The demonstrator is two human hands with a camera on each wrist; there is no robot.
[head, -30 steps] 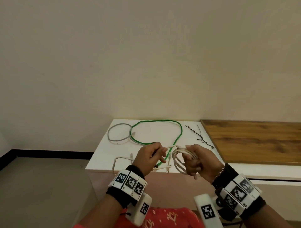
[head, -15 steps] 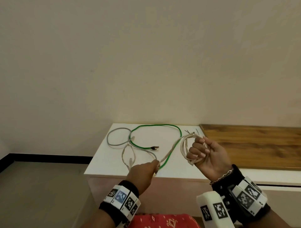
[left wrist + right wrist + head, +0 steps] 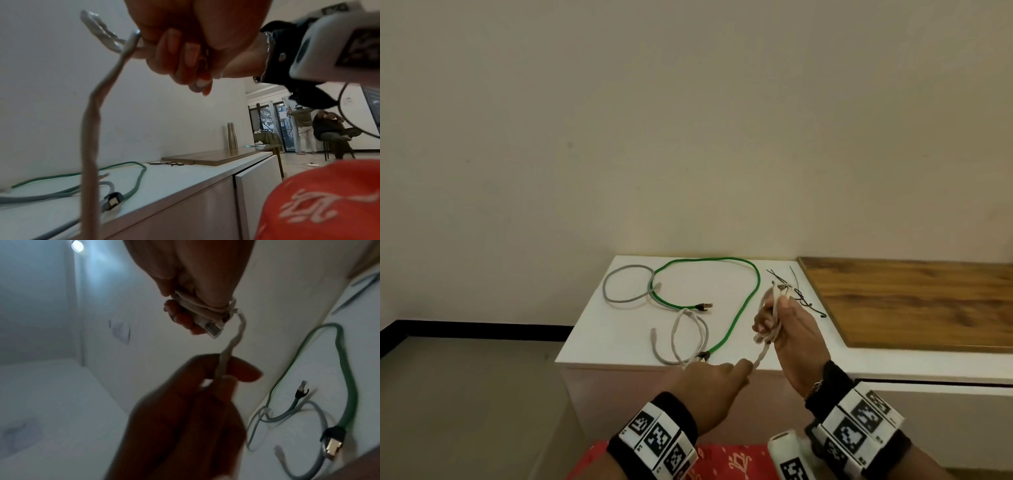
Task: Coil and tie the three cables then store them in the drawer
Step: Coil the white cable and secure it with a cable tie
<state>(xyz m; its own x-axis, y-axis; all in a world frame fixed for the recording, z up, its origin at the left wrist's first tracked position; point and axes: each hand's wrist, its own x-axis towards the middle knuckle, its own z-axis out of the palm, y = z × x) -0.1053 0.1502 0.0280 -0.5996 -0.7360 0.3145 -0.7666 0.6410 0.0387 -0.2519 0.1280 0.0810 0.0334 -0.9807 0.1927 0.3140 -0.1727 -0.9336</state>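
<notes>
A beige cable (image 3: 774,308) is partly coiled round the fingers of my right hand (image 3: 792,337), which grips the loops above the white cabinet top (image 3: 619,329). In the right wrist view the coil (image 3: 205,308) and its clear plug sit in those fingers. My left hand (image 3: 717,378) pinches the same cable (image 3: 223,363) just below the coil, at the cabinet's front edge. The cable's loose tail (image 3: 678,329) lies on the top. A green cable (image 3: 722,262) and a grey cable (image 3: 625,286) lie spread out behind it.
Black cable ties (image 3: 799,293) lie at the right of the white top, beside a wooden board (image 3: 911,301). A metal bottle (image 3: 232,138) stands on that board. Cabinet fronts (image 3: 255,186) sit below the top. Two people are far off in the room.
My right hand rose with the coil and turned upright. My left hand slid down the cable to the front edge, then came nearer the right hand. The loose tail shifted on the top.
</notes>
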